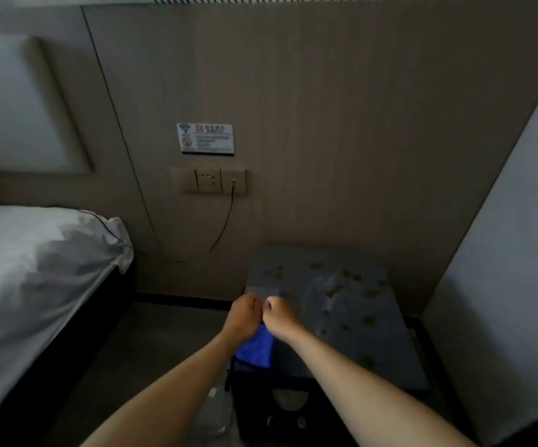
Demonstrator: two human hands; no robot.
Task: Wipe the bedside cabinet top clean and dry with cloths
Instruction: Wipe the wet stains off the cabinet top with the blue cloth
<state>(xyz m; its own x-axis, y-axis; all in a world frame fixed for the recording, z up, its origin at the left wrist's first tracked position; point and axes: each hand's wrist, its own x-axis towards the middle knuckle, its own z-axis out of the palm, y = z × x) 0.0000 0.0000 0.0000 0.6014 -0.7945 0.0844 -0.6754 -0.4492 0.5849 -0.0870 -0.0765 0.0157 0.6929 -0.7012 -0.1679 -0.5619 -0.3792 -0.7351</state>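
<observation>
Blue cloth (pixel 256 348) of soft, fluffy weave, bright against the dim room, hanging crumpled under both wrists at the front left corner of the bedside cabinet top (pixel 341 317). Only its lower part visible; upper part hidden behind the hands. A paler grey piece (pixel 261 291) just beyond the knuckles on the top, maybe a second cloth, too blurred to tell.

Left hand (pixel 243 314) and right hand (pixel 280 316) close together, knuckles almost touching, above that same corner. Fingers (pixel 253 301) of both hands curled inward and closed; apparently gripping the blue cloth, though the grip itself hidden from the camera.

Cabinet top grey, with many small dark spots scattered over it and a lighter, shiny streaked patch near the middle. Cabinet body dark below, with a black device (pixel 288 404) showing round knobs in the open front.

Behind, a beige wood-grain wall panel (pixel 358 124) with a small printed notice card (pixel 205 138), and under it a socket plate (pixel 216 181) with a thin dark cable (pixel 225 221) hanging down. To the left, a bed (pixel 35 269) with white sheet and a padded headboard (pixel 12 104). To the right, a pale wall (pixel 512 253). Dark floor (pixel 132 350) between bed and cabinet.
</observation>
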